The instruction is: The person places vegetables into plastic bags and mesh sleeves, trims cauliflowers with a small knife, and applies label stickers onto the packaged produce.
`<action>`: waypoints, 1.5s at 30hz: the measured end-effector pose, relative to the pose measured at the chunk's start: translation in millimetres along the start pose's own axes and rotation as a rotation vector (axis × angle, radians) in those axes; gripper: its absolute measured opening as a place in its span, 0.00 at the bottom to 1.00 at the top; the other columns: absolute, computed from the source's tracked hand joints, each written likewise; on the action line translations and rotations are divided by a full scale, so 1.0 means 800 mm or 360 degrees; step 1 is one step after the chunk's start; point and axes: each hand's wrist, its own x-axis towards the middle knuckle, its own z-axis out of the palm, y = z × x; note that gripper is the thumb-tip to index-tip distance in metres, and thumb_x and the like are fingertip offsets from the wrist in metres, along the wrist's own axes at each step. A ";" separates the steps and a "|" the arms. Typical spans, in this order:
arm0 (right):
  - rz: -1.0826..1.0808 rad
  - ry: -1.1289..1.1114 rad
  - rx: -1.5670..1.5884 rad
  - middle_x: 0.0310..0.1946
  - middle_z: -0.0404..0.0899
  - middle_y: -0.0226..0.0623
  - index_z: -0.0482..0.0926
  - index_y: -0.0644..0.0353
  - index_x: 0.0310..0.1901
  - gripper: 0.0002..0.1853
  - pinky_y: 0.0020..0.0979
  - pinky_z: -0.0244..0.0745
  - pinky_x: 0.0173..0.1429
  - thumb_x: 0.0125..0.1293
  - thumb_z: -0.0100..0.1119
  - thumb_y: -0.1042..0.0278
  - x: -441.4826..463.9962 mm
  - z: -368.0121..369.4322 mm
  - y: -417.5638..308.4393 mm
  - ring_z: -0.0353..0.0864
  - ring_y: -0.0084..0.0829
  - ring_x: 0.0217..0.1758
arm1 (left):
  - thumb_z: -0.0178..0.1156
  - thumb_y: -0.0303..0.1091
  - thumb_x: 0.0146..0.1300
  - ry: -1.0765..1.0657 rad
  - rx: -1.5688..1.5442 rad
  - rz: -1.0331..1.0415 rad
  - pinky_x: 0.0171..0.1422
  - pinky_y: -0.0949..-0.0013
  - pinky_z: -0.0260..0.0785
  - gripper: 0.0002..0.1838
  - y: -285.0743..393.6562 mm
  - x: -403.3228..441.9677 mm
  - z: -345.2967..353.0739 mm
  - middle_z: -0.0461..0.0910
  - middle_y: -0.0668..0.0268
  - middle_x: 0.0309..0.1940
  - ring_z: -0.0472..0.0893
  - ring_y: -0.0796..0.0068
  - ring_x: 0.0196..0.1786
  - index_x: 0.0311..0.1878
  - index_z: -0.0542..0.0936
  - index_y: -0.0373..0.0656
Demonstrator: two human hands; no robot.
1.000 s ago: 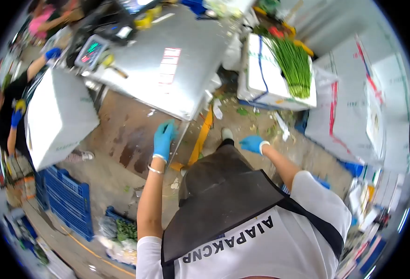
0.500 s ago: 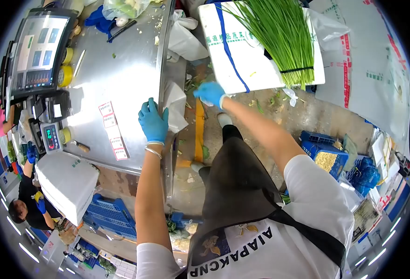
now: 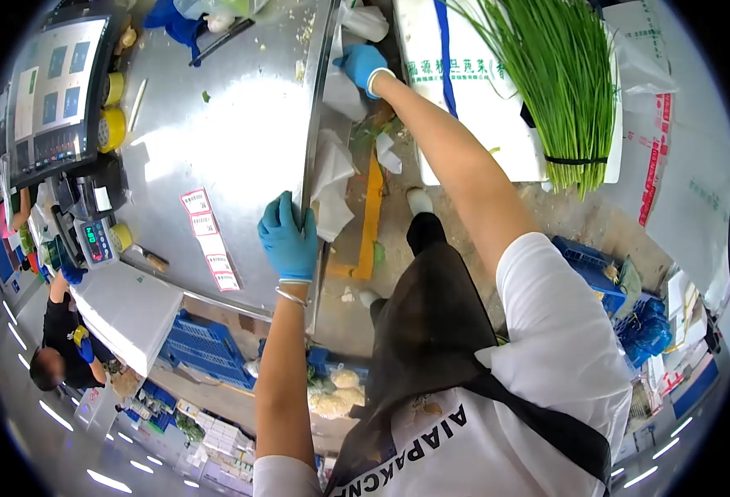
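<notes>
My left hand (image 3: 289, 240), in a blue glove, lies on the metal table (image 3: 249, 108) near its right edge, fingers stretched out and holding nothing. A strip of red-and-white labels (image 3: 210, 240) is on the tabletop to its left. My right hand (image 3: 362, 68), also gloved in blue, reaches forward past the table's edge. Its fingers are curled against a white plastic bag (image 3: 344, 93) hanging there; the fingertips are partly hidden. To its right, a bundle of long green chives (image 3: 568, 99), bound with a dark band, lies on a white foam box (image 3: 431, 124) with a blue strap.
A monitor (image 3: 58, 91), yellow tape rolls (image 3: 111, 130) and a scale display (image 3: 96, 240) stand on the left. A knife (image 3: 149, 257) lies near the table's corner. A co-worker (image 3: 67, 331) is beyond a white foam box (image 3: 125, 311). Blue crates (image 3: 207, 352) stand below.
My right hand has moved forward from above the floor to the white bags by the table edge. My left hand stays on the table. The view has shifted, and the scale reading differs.
</notes>
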 end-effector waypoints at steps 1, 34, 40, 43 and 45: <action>-0.0025 0.0119 -0.0091 0.41 0.83 0.49 0.85 0.55 0.45 0.18 0.45 0.75 0.52 0.63 0.60 0.51 -0.009 -0.005 -0.002 0.80 0.53 0.46 | 0.68 0.34 0.57 0.0015 -0.0002 0.0003 0.58 0.55 0.63 0.28 0.001 0.000 0.000 0.72 0.56 0.52 0.70 0.53 0.53 0.61 0.73 0.42; -0.0361 -0.1769 -0.0045 0.23 0.71 0.32 0.73 0.62 0.29 0.12 0.32 0.68 0.35 0.59 0.65 0.65 -0.300 0.005 0.113 0.65 0.23 0.28 | 0.64 0.40 0.53 0.0051 0.0057 -0.0053 0.44 0.63 0.66 0.20 -0.024 -0.026 -0.019 0.73 0.63 0.44 0.75 0.63 0.43 0.49 0.75 0.45; -0.0230 -0.1385 0.0159 0.25 0.69 0.35 0.72 0.64 0.31 0.15 0.35 0.67 0.37 0.60 0.65 0.62 -0.501 -0.033 0.082 0.67 0.29 0.30 | 0.68 0.45 0.52 0.0257 -0.0232 -0.0039 0.52 0.56 0.67 0.27 -0.014 -0.047 -0.029 0.74 0.58 0.49 0.74 0.56 0.51 0.52 0.75 0.43; -0.0263 -0.1217 -0.0028 0.29 0.74 0.38 0.76 0.65 0.36 0.14 0.36 0.69 0.39 0.61 0.65 0.61 -0.543 -0.055 0.090 0.71 0.32 0.32 | 0.70 0.51 0.49 0.0562 -0.0695 -0.0451 0.58 0.53 0.66 0.32 0.064 -0.133 -0.044 0.74 0.54 0.52 0.73 0.51 0.55 0.53 0.75 0.39; -0.0418 -0.1205 -0.0365 0.32 0.77 0.43 0.78 0.64 0.38 0.15 0.39 0.71 0.41 0.61 0.65 0.59 -0.586 -0.076 0.050 0.74 0.38 0.33 | 0.70 0.52 0.50 0.0345 -0.0874 -0.0794 0.57 0.53 0.68 0.32 0.124 -0.220 -0.063 0.76 0.51 0.51 0.75 0.50 0.53 0.51 0.77 0.37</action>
